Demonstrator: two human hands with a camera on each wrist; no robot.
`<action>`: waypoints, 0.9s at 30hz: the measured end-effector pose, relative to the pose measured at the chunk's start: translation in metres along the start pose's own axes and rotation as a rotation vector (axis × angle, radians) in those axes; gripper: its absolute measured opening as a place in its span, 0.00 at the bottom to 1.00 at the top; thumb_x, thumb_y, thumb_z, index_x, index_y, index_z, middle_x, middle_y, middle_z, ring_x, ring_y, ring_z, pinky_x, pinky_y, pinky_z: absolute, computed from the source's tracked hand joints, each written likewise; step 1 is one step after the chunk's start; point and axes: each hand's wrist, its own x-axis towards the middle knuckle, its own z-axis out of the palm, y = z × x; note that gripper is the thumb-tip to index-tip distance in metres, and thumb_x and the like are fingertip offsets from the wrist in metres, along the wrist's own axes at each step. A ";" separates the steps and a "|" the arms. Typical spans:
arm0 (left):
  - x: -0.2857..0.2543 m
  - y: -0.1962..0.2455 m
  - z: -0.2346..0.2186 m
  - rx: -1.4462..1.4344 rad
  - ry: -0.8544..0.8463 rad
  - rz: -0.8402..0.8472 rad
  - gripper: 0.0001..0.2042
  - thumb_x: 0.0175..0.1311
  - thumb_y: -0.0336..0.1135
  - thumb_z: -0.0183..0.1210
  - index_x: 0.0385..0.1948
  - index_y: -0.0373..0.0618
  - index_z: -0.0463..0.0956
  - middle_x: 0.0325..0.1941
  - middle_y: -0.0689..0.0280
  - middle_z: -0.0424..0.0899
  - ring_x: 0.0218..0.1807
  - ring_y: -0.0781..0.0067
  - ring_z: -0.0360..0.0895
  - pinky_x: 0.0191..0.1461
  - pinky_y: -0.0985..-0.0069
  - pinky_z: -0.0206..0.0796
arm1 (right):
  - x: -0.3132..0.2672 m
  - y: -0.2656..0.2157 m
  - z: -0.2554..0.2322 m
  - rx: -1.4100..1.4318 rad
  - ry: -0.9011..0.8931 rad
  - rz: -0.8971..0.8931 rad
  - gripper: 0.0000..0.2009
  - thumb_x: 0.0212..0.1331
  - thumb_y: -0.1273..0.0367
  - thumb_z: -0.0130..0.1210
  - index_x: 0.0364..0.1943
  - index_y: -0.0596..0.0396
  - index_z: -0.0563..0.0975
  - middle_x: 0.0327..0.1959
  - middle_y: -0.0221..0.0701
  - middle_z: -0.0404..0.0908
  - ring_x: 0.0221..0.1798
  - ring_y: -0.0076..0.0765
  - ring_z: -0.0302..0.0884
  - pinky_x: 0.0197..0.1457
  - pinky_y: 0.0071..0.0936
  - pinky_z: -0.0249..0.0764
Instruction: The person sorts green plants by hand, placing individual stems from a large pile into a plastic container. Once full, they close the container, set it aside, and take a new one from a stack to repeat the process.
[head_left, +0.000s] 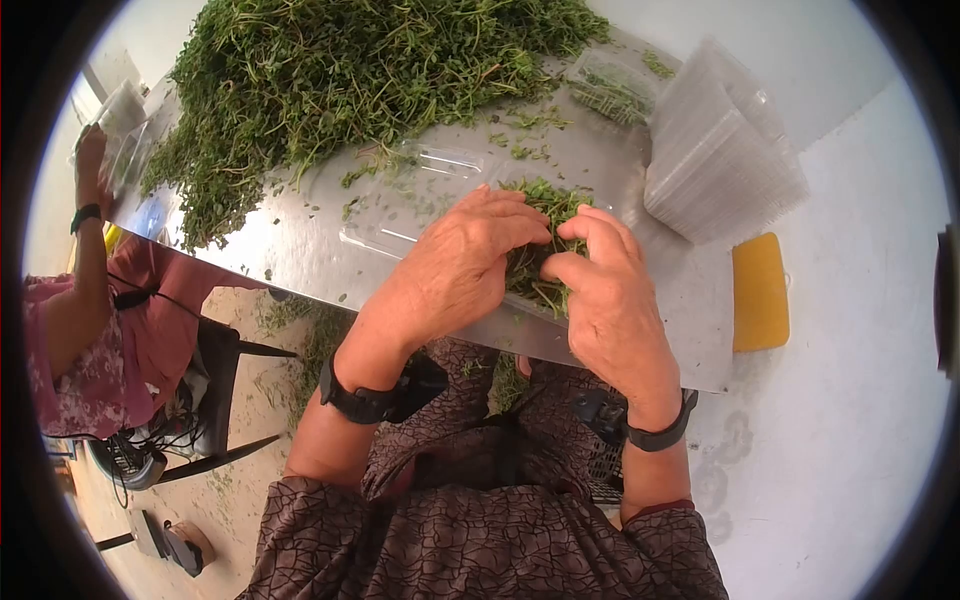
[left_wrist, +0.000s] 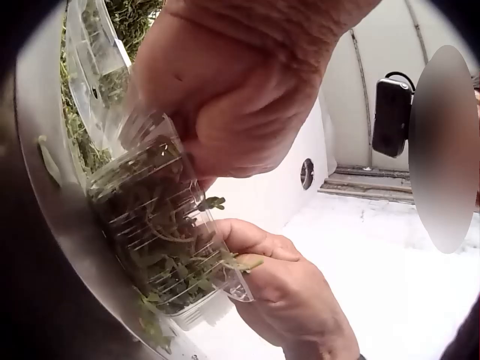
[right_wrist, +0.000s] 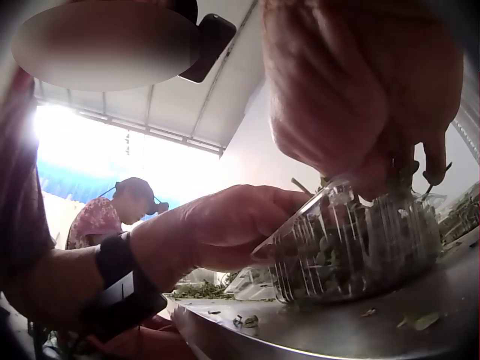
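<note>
A clear ribbed plastic clamshell box point(left_wrist: 191, 311) stands on the metal table, filled with leafy green sprigs point(head_left: 545, 195); a few stems poke over its rim. Its lid point(head_left: 415, 185) lies folded back to the left. My left hand point(head_left: 450, 262) reaches over the lid side, fingers curled down into the sprigs. From the opposite side, my right hand point(head_left: 612, 290) bends its index finger and thumb round sprigs at the rim. Seen from the right wrist, right fingers dip inside the box. The left fingertips are partly hidden in the left wrist view.
A big heap of greens point(head_left: 370, 80) covers the back of the table point(head_left: 620, 165). Behind the right hand stand a tall stack of clear boxes point(head_left: 715, 160) and another filled box point(head_left: 612, 88). A yellow board point(head_left: 760, 292) is beside the right edge. Another person point(head_left: 110, 330) sits at left.
</note>
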 end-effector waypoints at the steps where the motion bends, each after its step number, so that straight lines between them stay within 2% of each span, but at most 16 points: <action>1: 0.000 -0.001 0.000 -0.007 0.001 -0.010 0.22 0.48 0.11 0.44 0.44 0.38 0.80 0.53 0.54 0.81 0.64 0.49 0.71 0.75 0.54 0.52 | -0.001 0.001 0.000 0.006 0.007 0.000 0.08 0.47 0.82 0.51 0.30 0.63 0.81 0.48 0.42 0.74 0.63 0.50 0.67 0.66 0.43 0.63; 9: -0.001 -0.005 0.000 -0.041 -0.017 -0.016 0.21 0.48 0.12 0.44 0.42 0.38 0.79 0.53 0.56 0.82 0.65 0.50 0.71 0.76 0.52 0.50 | -0.005 0.006 -0.004 0.010 -0.023 -0.018 0.08 0.47 0.82 0.53 0.31 0.63 0.81 0.47 0.41 0.76 0.62 0.50 0.68 0.65 0.42 0.64; 14: -0.004 -0.005 0.000 -0.021 0.016 0.025 0.22 0.49 0.13 0.45 0.46 0.38 0.78 0.55 0.55 0.80 0.65 0.48 0.70 0.75 0.53 0.52 | -0.012 0.002 -0.014 0.036 0.098 0.016 0.13 0.47 0.82 0.56 0.40 0.59 0.81 0.53 0.43 0.77 0.62 0.53 0.69 0.63 0.42 0.68; 21: -0.021 0.006 -0.015 -0.085 0.135 0.010 0.20 0.53 0.15 0.51 0.49 0.41 0.78 0.59 0.54 0.78 0.66 0.48 0.70 0.72 0.57 0.57 | -0.032 -0.004 -0.025 0.052 0.161 0.059 0.14 0.45 0.79 0.61 0.40 0.58 0.81 0.54 0.40 0.77 0.62 0.52 0.69 0.63 0.43 0.68; 24: -0.026 0.006 -0.020 -0.105 0.103 -0.025 0.21 0.53 0.17 0.56 0.50 0.42 0.78 0.60 0.55 0.78 0.66 0.49 0.70 0.70 0.57 0.60 | -0.035 -0.008 -0.022 0.020 0.133 0.004 0.14 0.45 0.75 0.65 0.40 0.56 0.82 0.52 0.35 0.80 0.63 0.46 0.69 0.66 0.49 0.64; 27: -0.027 0.007 -0.020 -0.016 0.049 -0.028 0.20 0.52 0.18 0.58 0.50 0.42 0.79 0.60 0.55 0.78 0.66 0.50 0.70 0.70 0.57 0.61 | -0.036 -0.007 -0.017 0.027 0.111 -0.043 0.14 0.45 0.74 0.65 0.40 0.56 0.82 0.51 0.34 0.81 0.63 0.45 0.69 0.68 0.51 0.62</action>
